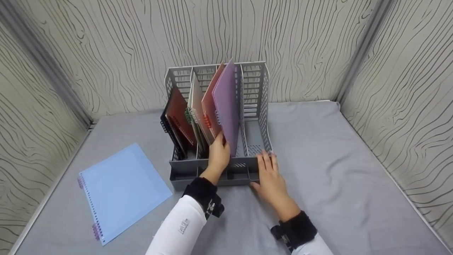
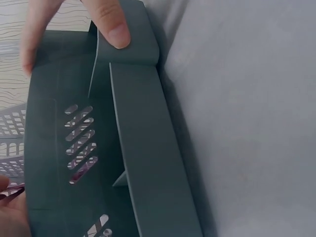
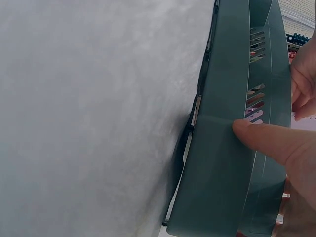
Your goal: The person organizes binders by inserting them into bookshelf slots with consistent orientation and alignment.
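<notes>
A grey file organizer (image 1: pixel 253 140) with upright slots and a dark front tray (image 2: pixel 153 123) stands on the cloth. My left hand (image 1: pixel 218 156) pinches the lower front edge of a purple loose-leaf notebook (image 1: pixel 226 95), which stands tilted in a middle slot. Against it leans a salmon notebook (image 1: pixel 211 88) with red rings. My right hand (image 1: pixel 270 179) grips the organizer's front right corner; the thumb lies on the tray's front rim and the fingers reach over the panel behind. In the right wrist view that thumb (image 3: pixel 261 138) shows close up.
Flat on the cloth at left lies a blue loose-leaf notebook (image 1: pixel 124 193) with purple ring clips. Farther left in the organizer stand a dark red notebook (image 1: pixel 178 109) with black rings and a pale one (image 1: pixel 200 102). Patterned wall panels (image 1: pixel 141 46) enclose the grey-covered table (image 1: pixel 347 184).
</notes>
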Tool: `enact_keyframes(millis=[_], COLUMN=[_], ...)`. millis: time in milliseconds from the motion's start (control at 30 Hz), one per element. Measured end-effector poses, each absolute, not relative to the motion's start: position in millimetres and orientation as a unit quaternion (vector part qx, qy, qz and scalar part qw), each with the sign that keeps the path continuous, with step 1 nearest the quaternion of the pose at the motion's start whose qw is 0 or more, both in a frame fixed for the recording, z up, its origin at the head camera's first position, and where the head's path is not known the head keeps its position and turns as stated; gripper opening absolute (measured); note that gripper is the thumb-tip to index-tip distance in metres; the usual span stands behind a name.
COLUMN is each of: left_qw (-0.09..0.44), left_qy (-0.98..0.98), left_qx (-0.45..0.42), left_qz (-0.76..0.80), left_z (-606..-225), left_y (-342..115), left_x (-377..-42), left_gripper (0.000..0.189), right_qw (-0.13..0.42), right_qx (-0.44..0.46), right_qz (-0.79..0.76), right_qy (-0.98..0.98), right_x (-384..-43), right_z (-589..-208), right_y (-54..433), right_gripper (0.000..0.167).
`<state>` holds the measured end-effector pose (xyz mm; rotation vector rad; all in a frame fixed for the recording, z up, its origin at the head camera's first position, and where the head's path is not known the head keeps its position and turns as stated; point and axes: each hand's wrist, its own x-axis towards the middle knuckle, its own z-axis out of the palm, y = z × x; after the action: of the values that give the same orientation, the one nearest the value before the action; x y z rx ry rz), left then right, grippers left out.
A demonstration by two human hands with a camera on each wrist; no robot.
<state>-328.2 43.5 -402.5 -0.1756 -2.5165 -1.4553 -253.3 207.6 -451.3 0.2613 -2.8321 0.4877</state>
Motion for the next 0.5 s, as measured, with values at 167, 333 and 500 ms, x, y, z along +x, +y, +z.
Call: enact_keyframes(millis=[167, 333, 500], left_qw=[0.111, 0.112, 0.107], left_qy=[-0.869, -0.871, -0.865], left_qx=[-0.045, -0.044, -0.052], left_qz=[-0.480, -0.476, -0.487], left_z=[-401.1, -400.1, -397.4], left_y=[40.0, 34.5, 27.8], left_x=[-322.4, -317.5, -312.3], left_gripper=[0.022, 0.017, 0.017], right_qw=[0.120, 0.118, 0.119], right_qx=[0.088, 0.088, 0.088], right_qz=[0.175, 0.172, 0.172], right_qy=[-0.973, -0.974, -0.974], right_x=[-252.7, -252.6, -253.1], right_z=[-449.6, -449.1, -449.7], right_y=[208.0, 208.2, 207.7], right_gripper=[0.090, 0.090, 0.090])
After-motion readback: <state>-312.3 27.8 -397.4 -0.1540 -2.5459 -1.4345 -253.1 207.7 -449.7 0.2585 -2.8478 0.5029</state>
